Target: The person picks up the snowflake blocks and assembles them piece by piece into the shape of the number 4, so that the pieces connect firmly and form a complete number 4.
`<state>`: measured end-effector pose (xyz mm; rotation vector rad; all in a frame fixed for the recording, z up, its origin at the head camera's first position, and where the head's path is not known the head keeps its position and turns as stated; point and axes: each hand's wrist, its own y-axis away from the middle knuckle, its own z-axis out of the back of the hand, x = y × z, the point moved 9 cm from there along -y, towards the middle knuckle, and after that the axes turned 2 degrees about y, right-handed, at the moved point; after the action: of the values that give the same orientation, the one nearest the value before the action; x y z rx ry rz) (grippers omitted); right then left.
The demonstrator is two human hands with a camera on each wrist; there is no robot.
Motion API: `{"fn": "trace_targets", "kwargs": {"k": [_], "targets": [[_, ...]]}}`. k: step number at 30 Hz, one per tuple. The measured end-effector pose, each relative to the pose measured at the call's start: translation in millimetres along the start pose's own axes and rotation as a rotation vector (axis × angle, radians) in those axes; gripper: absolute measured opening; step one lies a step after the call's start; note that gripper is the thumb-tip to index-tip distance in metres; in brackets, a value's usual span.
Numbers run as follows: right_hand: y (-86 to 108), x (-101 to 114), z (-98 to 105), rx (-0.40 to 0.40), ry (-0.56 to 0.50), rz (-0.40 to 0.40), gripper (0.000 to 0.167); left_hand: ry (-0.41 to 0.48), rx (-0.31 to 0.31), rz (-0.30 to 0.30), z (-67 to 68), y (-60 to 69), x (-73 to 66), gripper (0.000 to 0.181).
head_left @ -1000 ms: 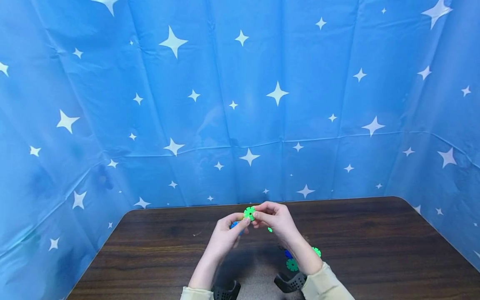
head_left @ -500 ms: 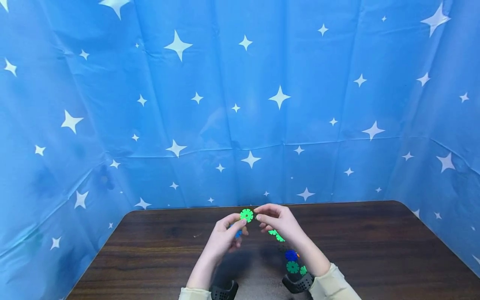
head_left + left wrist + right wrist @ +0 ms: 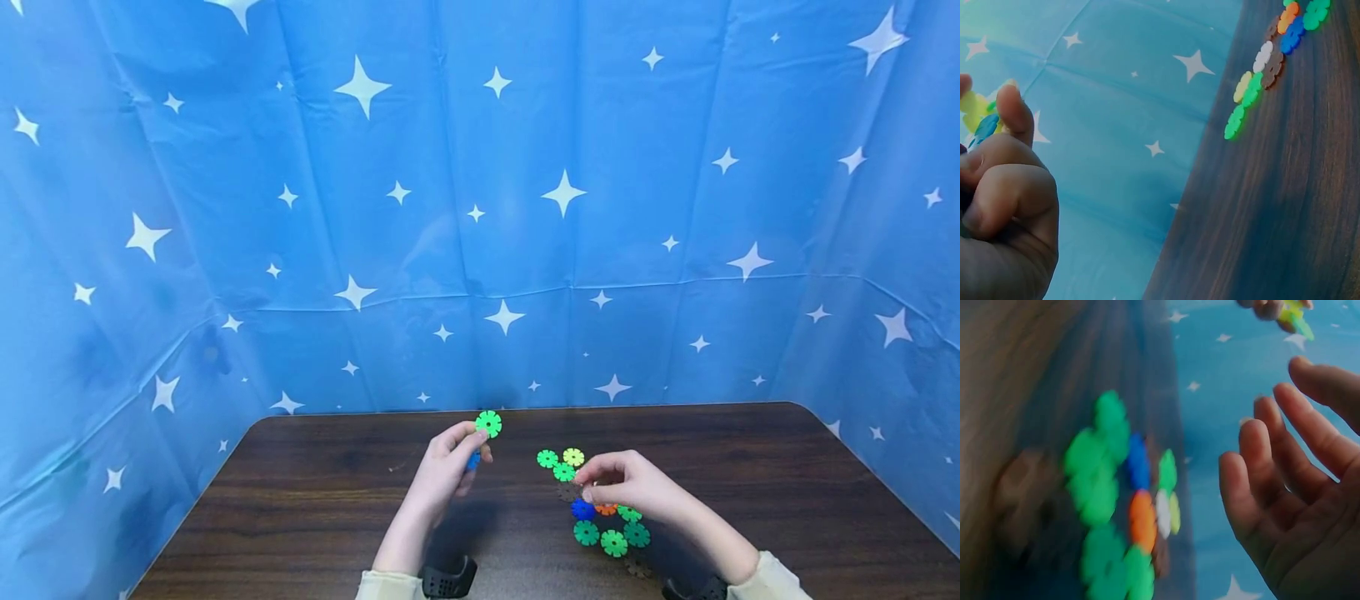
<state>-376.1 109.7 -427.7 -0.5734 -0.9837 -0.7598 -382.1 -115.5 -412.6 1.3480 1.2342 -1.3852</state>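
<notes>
My left hand (image 3: 442, 471) pinches a joined cluster of notched plastic discs above the table. A bright green disc (image 3: 489, 424) stands up at its fingertips, with a blue disc (image 3: 473, 460) lower down. Yellow discs (image 3: 974, 112) of the cluster show in the left wrist view, partly behind the fingers. My right hand (image 3: 633, 487) hovers over the loose discs, fingers apart and bent a little. In the right wrist view nothing lies in its palm. Beneath or beside it are a blue disc (image 3: 582, 509), an orange disc (image 3: 606, 509) and a yellow disc (image 3: 573, 457).
More loose discs lie right of centre on the dark wood table (image 3: 300, 500): a dark green disc (image 3: 586, 533), a green disc (image 3: 614, 544), a white disc (image 3: 1263, 56) and brown ones hard to see against the wood. A blue starry curtain (image 3: 510, 242) hangs behind the table.
My right hand has left the green disc it was touching and moved right and down over the loose discs, uncovering several. The left hand still holds the cluster, nearly in place.
</notes>
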Motion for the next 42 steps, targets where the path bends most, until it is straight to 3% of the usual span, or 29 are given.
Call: {"fn": "trace_targets", "kwargs": {"k": [13, 19, 30, 42], "targets": [[44.2, -32.4, 1.7, 0.196, 0.149, -0.021, 0.020, -0.005, 0.004, 0.020, -1.4, -0.4, 1.5, 0.029], [54.3, -38.1, 2.8, 0.207, 0.225, -0.020, 0.021, -0.004, 0.014, 0.019, -2.7, -0.8, 1.5, 0.035], [54.8, -43.6, -0.3, 0.194, 0.276, -0.058, 0.023, -0.015, 0.019, 0.029, -4.4, -0.5, 1.7, 0.027], [54.3, -47.6, -4.3, 0.218, 0.217, -0.087, 0.027, -0.042, 0.017, 0.022, -3.8, -0.6, 1.2, 0.033]]}}
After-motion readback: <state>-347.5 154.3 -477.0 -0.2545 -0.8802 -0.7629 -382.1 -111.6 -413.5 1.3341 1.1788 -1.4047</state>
